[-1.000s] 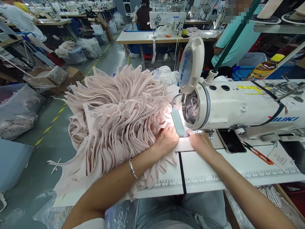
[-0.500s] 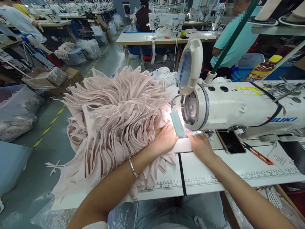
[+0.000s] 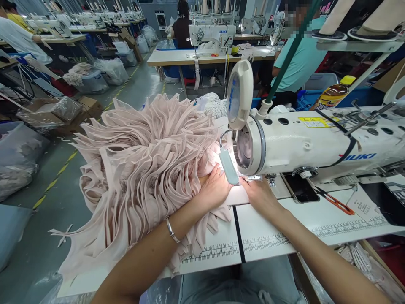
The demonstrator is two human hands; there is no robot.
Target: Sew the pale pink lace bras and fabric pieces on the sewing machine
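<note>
A large bunched stack of pale pink garment pieces (image 3: 148,169) with lace parts covers the left of the sewing table. My left hand (image 3: 215,189) lies on the pink fabric left of the needle area, fingers stretched forward and partly lost in glare. On the other side my right hand (image 3: 260,195) has its fingers pressed together at the fabric edge beside the presser foot; the fingertips are partly hidden. Over the gap between the hands hangs a small grey lamp (image 3: 228,166) on the white sewing machine (image 3: 284,145). The needle itself is hidden.
A phone (image 3: 300,188), orange-handled snips (image 3: 337,202) and a paper tag (image 3: 363,202) lie right of my right hand. A ruler strip (image 3: 268,240) runs along the table's front. Behind the machine stand a bottle (image 3: 333,93) and a seated person in turquoise (image 3: 300,63).
The whole view has shifted slightly, so the machine and table appear farther left. Both hands stay at the needle area, with little visible movement against the fabric.
</note>
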